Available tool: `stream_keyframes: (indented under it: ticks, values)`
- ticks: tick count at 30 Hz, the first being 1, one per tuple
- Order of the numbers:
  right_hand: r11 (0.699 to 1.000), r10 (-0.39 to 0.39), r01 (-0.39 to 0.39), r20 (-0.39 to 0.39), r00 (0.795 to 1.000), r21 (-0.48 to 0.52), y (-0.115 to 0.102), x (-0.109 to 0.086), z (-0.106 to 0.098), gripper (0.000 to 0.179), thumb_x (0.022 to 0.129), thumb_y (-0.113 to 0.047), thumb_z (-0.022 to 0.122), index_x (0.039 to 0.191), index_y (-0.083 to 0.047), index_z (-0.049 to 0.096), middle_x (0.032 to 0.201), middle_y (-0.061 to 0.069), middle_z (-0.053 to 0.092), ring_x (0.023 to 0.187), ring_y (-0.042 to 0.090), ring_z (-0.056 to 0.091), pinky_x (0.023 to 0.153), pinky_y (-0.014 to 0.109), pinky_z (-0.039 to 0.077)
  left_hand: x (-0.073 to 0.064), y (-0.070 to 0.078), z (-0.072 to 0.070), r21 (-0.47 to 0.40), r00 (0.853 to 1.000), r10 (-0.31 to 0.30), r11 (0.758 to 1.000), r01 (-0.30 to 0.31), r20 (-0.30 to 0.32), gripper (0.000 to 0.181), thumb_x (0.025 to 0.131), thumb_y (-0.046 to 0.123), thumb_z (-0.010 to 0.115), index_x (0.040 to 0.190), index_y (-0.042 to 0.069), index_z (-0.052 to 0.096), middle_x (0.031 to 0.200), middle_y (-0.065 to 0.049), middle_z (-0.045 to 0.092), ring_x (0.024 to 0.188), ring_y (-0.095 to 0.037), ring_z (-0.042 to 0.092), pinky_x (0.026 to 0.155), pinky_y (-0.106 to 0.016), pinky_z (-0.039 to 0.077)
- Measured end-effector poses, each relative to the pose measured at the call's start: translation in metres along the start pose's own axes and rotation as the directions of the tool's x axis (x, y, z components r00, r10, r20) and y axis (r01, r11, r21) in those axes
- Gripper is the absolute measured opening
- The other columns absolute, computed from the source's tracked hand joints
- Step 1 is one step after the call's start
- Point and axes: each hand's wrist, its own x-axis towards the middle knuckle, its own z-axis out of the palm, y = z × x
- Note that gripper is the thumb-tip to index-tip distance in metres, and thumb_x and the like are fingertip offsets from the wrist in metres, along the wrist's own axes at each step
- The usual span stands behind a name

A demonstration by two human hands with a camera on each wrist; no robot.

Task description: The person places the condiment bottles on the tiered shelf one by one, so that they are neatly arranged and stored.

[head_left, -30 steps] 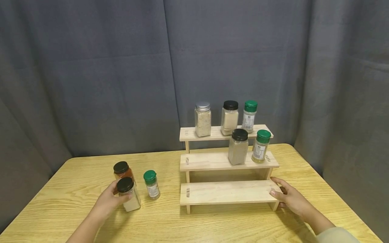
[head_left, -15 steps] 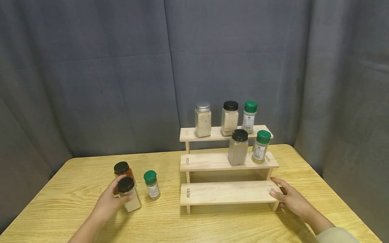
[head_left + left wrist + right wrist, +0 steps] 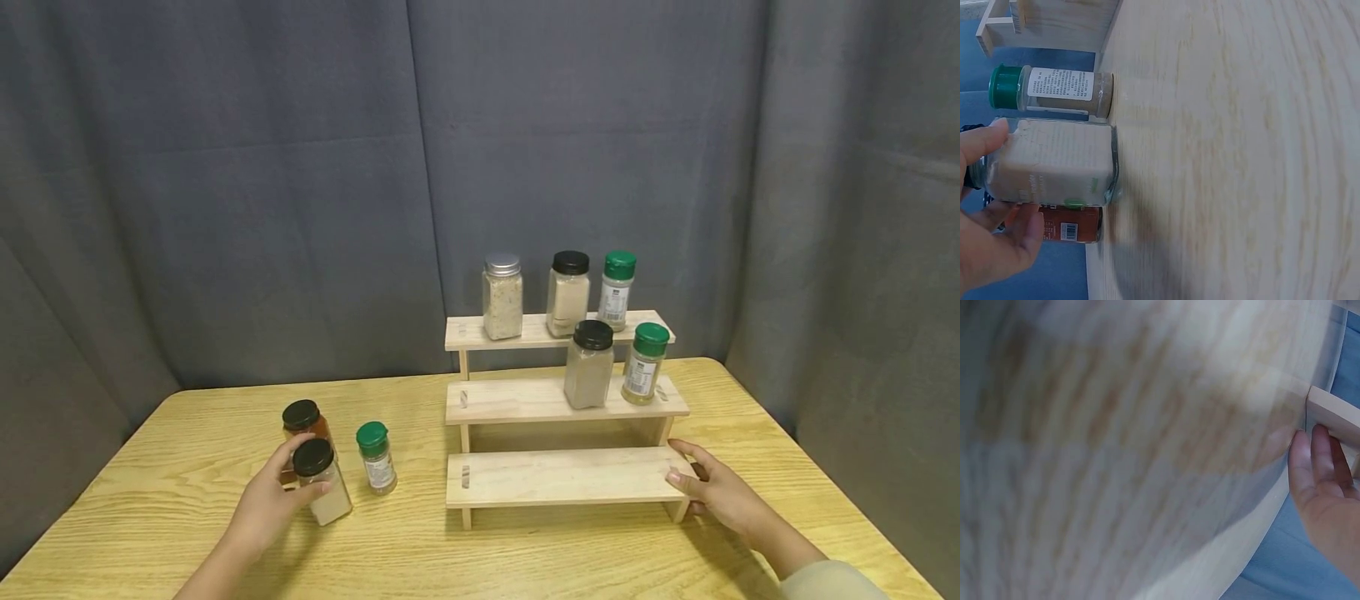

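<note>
My left hand [image 3: 262, 504] holds a glass spice jar [image 3: 330, 502] with a black lid and pale powder, thumb on one side and fingers on the other. In the left wrist view this jar [image 3: 1060, 165] shows its powder filling most of it. Just behind it stands a black-lidded jar of red-brown spice [image 3: 318, 427], partly hidden. A small green-capped spice bottle [image 3: 379, 468] stands to its right. My right hand [image 3: 723, 498] grips the right end of the three-tier wooden rack [image 3: 562, 477], thumb on the lowest shelf and fingers at its side.
On the rack's top shelf stand a silver-lidded jar [image 3: 502, 300], a black-lidded jar [image 3: 568, 298] and a green-capped bottle [image 3: 615, 296]. Its middle shelf carries a black-lidded jar [image 3: 589, 371] and a green-capped bottle [image 3: 642, 371] towards the right. Grey curtains [image 3: 262, 208] surround the wooden table [image 3: 187, 450].
The left index finger has come up a little behind the jar's lid, and the held jar has shifted very slightly to the right. My right hand stays on the rack.
</note>
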Motion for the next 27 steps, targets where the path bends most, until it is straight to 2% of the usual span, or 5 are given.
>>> stream_keyframes:
  ticks: [7,11,19,23,27]
  values:
    - [1.0,-0.003,0.003,-0.004,1.0,-0.025,0.001,0.0,0.0,0.066,0.087,-0.019,0.052,0.134,0.003,0.012,0.111,0.032,0.04,0.087,0.028,0.054,0.068,0.036,0.047,-0.001,-0.003,0.0,-0.004,1.0,0.007,1.0,-0.007,-0.023,0.071,0.074,0.027,0.068,0.133,0.018,0.03,0.113,-0.019,0.048,0.101,-0.036,0.047,0.071,-0.041,0.045]
    - [0.999,0.002,-0.002,-0.008,1.0,-0.038,0.001,0.0,0.0,0.065,0.087,-0.02,0.051,0.134,0.003,0.012,0.11,0.029,0.042,0.086,0.027,0.054,0.067,0.035,0.047,-0.003,0.0,-0.002,-0.016,1.0,0.016,1.0,-0.017,-0.024,0.072,0.074,0.031,0.067,0.133,0.02,0.029,0.113,-0.017,0.048,0.103,-0.034,0.046,0.072,-0.041,0.045]
    - [0.999,0.005,-0.006,-0.01,1.0,-0.033,0.001,0.001,0.0,0.065,0.088,-0.02,0.051,0.135,0.002,0.012,0.111,0.031,0.041,0.085,0.026,0.054,0.065,0.034,0.047,-0.01,0.011,-0.009,-0.058,0.999,0.04,0.997,-0.042,-0.032,0.073,0.075,0.033,0.066,0.135,0.021,0.027,0.116,-0.018,0.047,0.104,-0.034,0.045,0.072,-0.039,0.046]
    - [1.0,0.003,-0.002,0.005,1.0,-0.022,0.001,0.001,-0.002,0.065,0.088,-0.019,0.051,0.134,0.003,0.01,0.111,0.03,0.04,0.087,0.027,0.054,0.068,0.035,0.047,-0.015,0.019,-0.011,-0.105,0.997,0.059,0.992,-0.063,-0.04,0.073,0.075,0.033,0.066,0.135,0.022,0.026,0.117,-0.018,0.047,0.104,-0.032,0.046,0.074,-0.039,0.045]
    - [0.999,0.003,-0.002,0.027,1.0,-0.032,0.002,0.0,-0.003,0.066,0.088,-0.02,0.05,0.134,0.004,0.009,0.114,0.033,0.037,0.09,0.028,0.053,0.073,0.039,0.046,-0.019,0.026,-0.014,-0.116,0.995,0.09,0.989,-0.095,-0.045,0.072,0.074,0.034,0.066,0.135,0.023,0.028,0.117,-0.017,0.048,0.102,-0.031,0.048,0.076,-0.039,0.045]
